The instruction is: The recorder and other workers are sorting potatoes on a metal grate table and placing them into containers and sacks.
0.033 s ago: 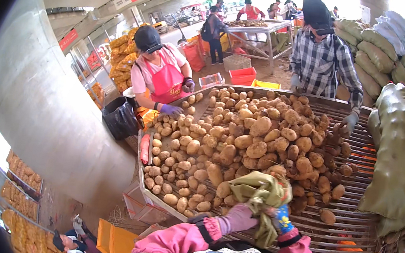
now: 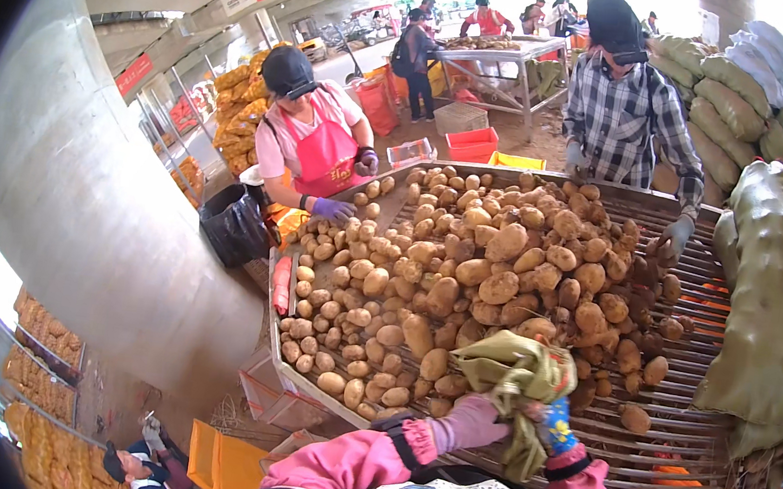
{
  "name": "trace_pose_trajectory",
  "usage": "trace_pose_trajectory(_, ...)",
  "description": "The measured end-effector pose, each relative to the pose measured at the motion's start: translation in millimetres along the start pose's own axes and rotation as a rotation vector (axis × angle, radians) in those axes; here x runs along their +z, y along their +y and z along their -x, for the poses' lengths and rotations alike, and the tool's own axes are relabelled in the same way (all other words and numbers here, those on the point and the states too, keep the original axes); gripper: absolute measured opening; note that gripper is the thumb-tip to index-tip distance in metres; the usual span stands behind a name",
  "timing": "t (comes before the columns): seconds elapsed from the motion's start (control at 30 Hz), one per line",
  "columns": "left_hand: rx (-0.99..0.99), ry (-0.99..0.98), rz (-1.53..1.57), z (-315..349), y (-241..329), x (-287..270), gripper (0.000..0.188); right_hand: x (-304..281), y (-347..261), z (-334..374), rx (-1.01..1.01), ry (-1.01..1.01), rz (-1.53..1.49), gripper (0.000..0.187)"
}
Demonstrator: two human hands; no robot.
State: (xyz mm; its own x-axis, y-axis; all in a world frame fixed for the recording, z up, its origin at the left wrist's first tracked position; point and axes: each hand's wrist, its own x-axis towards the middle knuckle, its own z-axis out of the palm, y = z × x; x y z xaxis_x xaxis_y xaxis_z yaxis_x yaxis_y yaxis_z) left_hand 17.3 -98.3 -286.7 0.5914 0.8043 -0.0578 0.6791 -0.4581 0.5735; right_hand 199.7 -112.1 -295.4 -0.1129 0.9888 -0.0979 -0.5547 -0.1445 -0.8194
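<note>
An olive-green woven sack [image 2: 515,363], crumpled and bunched up, is gripped between my two hands over the near edge of the potato heap. My left hand [image 2: 471,422], in a mauve glove, is closed on its lower left side. On the other side my right hand [image 2: 551,424], in a blue patterned glove, is closed round the folds, its fingers partly hidden by the cloth. One end of the sack hangs down between my wrists. Just beyond it lies the big heap of potatoes [image 2: 499,288] on a slatted metal sorting table [image 2: 687,367].
Across the table, a person in a pink apron [image 2: 325,152] touches potatoes at the left; another in a checked shirt [image 2: 621,121] reaches in at the right. A full green sack [image 2: 772,298] leans on the right side. A concrete pillar [image 2: 101,163] rises at left.
My hands and the bunched sack have shifted slightly to the right, with the cloth's folds turned a little. The potatoes and the other people look the same.
</note>
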Motion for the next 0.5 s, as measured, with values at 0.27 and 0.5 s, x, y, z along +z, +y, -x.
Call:
trace_pose_trajectory(0.27,0.291,-0.142,0.598,-38.2,39.3,0.6,0.047,-101.0,-49.7,96.2,-0.449,0.731,0.329,0.041)
trace_pose_trajectory(0.5,-0.13,0.404,0.501,-56.7,-142.9,-39.8,0.049,-158.5,-37.2,192.8,-0.424,1.361,0.945,0.041)
